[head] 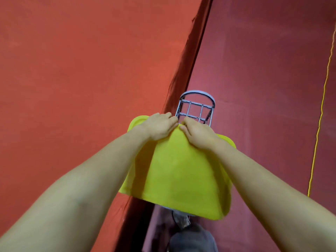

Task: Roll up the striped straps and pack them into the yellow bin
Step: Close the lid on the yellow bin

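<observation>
Both bare forearms reached up from the lower corners of the frame and met near the centre. The left hand [161, 125] lay over the far upper edge of the yellow bin [181, 171], knuckles up and fingers curled down over the rim, gripping it. The right hand [197, 133] held the same edge just beside it, fingers also bent over the rim, so that the two hands almost touched at their fingertips.

The bin filled the middle of the frame, turned so that only its smooth yellow outer surface showed; its inside was hidden, and no straps could be seen. Just above the hands, a grey metal frame [196, 108] with a curved top bar and crossbars stood out past the bin's far edge. A red cloth-covered surface [81, 70] took up the left half of the frame, with a dark fold running diagonally from upper centre to lower centre. A darker maroon floor [263, 79] filled the right side, where a thin yellow cord [321, 110] ran from top to bottom near the right edge. A grey shape [192, 239] sat at the bottom centre below the bin, too blurred to identify.
</observation>
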The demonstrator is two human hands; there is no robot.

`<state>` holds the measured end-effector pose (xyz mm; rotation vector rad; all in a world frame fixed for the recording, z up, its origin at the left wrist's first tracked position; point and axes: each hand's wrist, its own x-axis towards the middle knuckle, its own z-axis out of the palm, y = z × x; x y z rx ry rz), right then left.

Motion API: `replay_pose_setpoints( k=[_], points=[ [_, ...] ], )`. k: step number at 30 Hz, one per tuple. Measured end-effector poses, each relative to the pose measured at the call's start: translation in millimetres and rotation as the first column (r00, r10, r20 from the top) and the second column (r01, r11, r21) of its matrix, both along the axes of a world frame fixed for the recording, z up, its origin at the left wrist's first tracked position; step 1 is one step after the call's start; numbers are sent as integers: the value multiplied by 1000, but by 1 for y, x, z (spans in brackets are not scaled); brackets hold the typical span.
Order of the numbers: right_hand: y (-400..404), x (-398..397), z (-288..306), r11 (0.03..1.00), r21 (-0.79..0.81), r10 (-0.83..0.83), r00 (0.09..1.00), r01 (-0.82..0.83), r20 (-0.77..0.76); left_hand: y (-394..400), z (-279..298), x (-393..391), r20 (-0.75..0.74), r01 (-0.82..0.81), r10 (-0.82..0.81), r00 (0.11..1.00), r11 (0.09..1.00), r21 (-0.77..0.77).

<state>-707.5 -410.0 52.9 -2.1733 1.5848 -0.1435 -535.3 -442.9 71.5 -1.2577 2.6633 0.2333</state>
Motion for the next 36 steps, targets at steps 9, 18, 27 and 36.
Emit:
replay_pose_setpoints(
  k=[9, 18, 27, 36],
  points=[
    [24, -9, -85, 972, 230, -34, 999, 38, -17, 18, -102, -13, -55, -16, 28, 998, 976, 215],
    [16, -15, -104, 986, -165, 13, 998, -23, -58, 15, -119, -1, -200, -20, 24, 979, 1000, 20],
    [13, -17, -105, 997, -63, -37, 999, 35, -26, 20, -125, -11, -192, -140, 129, 973, 989, -45],
    [19, -17, -106, 990, -120, -76, 996, 70, -44, 22, -123, -17, -210, -143, 138, 968, 990, -8]
  ],
)
